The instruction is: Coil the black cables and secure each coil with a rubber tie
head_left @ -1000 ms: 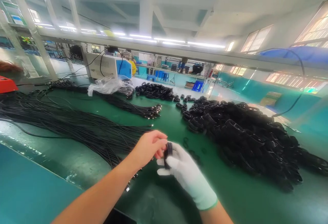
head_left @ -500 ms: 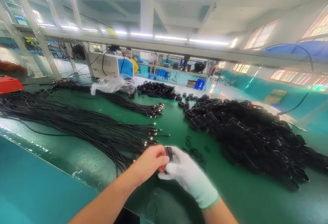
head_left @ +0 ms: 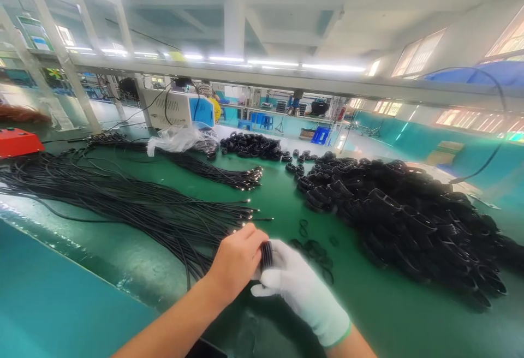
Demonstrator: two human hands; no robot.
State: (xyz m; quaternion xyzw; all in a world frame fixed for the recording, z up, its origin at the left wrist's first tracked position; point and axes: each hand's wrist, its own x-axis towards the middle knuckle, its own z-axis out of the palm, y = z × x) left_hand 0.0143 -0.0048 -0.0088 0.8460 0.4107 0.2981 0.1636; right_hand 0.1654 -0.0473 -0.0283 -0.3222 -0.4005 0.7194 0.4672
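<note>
Both hands meet low in the centre of the frame over the green table point(head_left: 380, 314), pinched together on one small stack of black rings point(head_left: 266, 255). The bare left hand point(head_left: 237, 260) closes on the stack from the left, the white-gloved right hand point(head_left: 297, 287) from the right and below, so neither is nearer. The stack stands roughly upright between the fingertips (its details are blurred). Loose black cables point(head_left: 123, 205) fan out to the left; a large heap of rings point(head_left: 409, 221) lies right.

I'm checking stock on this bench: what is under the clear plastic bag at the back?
Under the clear plastic bag lies the far end of a black cable bundle, on the green table. How much more it covers cannot be seen.
</note>
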